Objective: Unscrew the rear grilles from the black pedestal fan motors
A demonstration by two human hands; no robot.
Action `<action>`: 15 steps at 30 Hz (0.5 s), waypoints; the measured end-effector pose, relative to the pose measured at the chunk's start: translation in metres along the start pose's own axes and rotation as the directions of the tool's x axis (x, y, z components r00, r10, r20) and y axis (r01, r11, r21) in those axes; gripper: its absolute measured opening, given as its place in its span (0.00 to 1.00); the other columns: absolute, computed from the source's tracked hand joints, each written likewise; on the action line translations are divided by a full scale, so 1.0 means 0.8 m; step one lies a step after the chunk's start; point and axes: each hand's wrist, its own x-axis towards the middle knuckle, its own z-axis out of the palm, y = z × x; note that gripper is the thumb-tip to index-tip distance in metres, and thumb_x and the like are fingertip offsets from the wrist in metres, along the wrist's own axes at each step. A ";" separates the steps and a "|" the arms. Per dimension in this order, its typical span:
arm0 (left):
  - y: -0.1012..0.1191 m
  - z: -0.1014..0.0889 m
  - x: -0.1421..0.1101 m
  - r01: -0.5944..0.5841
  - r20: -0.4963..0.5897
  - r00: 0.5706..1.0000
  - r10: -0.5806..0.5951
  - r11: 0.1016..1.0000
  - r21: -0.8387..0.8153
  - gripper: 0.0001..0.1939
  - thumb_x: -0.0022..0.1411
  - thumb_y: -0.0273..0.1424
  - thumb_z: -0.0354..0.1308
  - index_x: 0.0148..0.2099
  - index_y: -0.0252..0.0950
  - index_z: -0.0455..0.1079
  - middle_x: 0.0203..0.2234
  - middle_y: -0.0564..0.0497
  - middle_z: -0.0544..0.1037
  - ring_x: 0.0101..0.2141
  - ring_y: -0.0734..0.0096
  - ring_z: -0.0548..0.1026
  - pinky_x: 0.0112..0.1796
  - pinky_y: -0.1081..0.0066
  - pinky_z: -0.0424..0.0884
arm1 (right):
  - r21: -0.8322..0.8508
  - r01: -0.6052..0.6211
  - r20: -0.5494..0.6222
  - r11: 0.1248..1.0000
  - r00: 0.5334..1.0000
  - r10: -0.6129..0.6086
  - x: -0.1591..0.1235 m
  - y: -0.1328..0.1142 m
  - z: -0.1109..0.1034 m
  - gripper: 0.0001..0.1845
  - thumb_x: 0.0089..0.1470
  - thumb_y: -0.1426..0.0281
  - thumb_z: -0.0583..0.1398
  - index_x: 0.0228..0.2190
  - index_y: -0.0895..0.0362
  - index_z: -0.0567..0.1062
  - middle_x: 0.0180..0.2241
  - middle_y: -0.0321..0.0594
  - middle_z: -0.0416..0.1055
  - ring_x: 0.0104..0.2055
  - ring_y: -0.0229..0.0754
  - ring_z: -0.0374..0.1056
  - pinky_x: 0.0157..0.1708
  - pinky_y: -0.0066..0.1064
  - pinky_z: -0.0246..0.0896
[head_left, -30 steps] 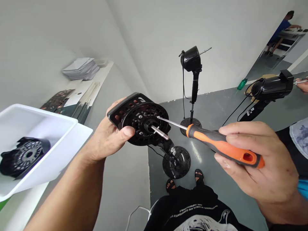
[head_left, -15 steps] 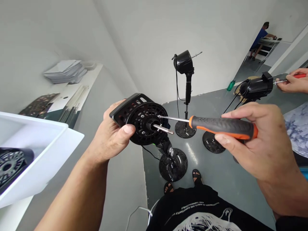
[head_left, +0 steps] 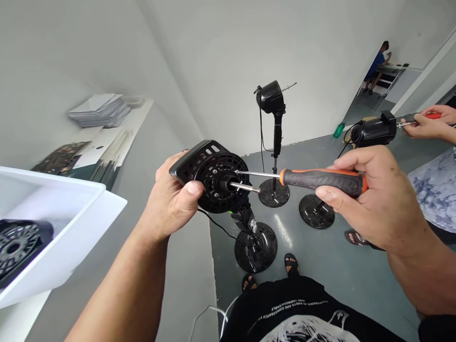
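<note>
Grey painted floor, white walls. We stand above a black round stand base; two more such bases lie beyond it. A white plastic bin sits at our left, with a black slotted disc inside. White sheets are stacked on a ledge further left. At right, a co-worker's hands hold a red-handled screwdriver to a black motor housing. A person in blue works at a far bench.

Our left hand has a firm grip on the edge of a black slotted fan housing, thumb on its face; the housing is held up in front of us. Our right hand grips a grey-and-orange screwdriver closed around the handle, its shaft tip at the housing's face, beside a central hub. A threaded bolt projects from that hub.
</note>
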 end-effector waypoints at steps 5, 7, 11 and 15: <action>0.004 0.002 -0.001 -0.053 0.004 0.999 0.053 0.997 0.050 0.36 0.62 0.69 0.49 0.31 0.39 0.65 0.27 0.51 0.67 0.30 0.65 0.67 0.32 0.60 0.62 | 0.062 -0.146 0.032 0.987 0.989 0.144 -0.001 -0.002 -0.002 0.18 0.62 0.58 0.67 0.46 0.54 0.71 0.29 0.32 0.75 0.18 0.33 0.68 0.14 0.25 0.64; 0.002 0.002 -0.001 -0.066 0.017 0.998 0.065 0.997 0.031 0.35 0.63 0.68 0.50 0.31 0.39 0.63 0.26 0.52 0.66 0.29 0.66 0.65 0.32 0.60 0.61 | 0.072 -0.064 0.053 0.995 0.997 0.060 -0.006 -0.001 -0.006 0.27 0.54 0.64 0.72 0.52 0.54 0.71 0.44 0.40 0.76 0.27 0.35 0.74 0.21 0.27 0.72; -0.008 0.001 -0.001 -0.090 -0.017 0.996 0.091 0.995 0.052 0.33 0.65 0.65 0.50 0.31 0.39 0.64 0.26 0.52 0.65 0.29 0.67 0.64 0.32 0.61 0.61 | -0.057 0.214 0.125 0.975 0.971 -0.205 -0.006 -0.010 -0.012 0.17 0.54 0.73 0.69 0.43 0.52 0.72 0.43 0.40 0.76 0.39 0.42 0.78 0.32 0.31 0.78; -0.014 0.002 0.000 -0.089 -0.026 0.995 0.091 0.993 0.082 0.35 0.63 0.69 0.48 0.31 0.40 0.64 0.26 0.53 0.66 0.29 0.66 0.65 0.31 0.61 0.62 | -0.079 -0.163 0.202 0.983 0.963 0.176 0.009 -0.024 -0.012 0.11 0.61 0.61 0.65 0.38 0.51 0.68 0.26 0.32 0.72 0.20 0.38 0.68 0.19 0.31 0.65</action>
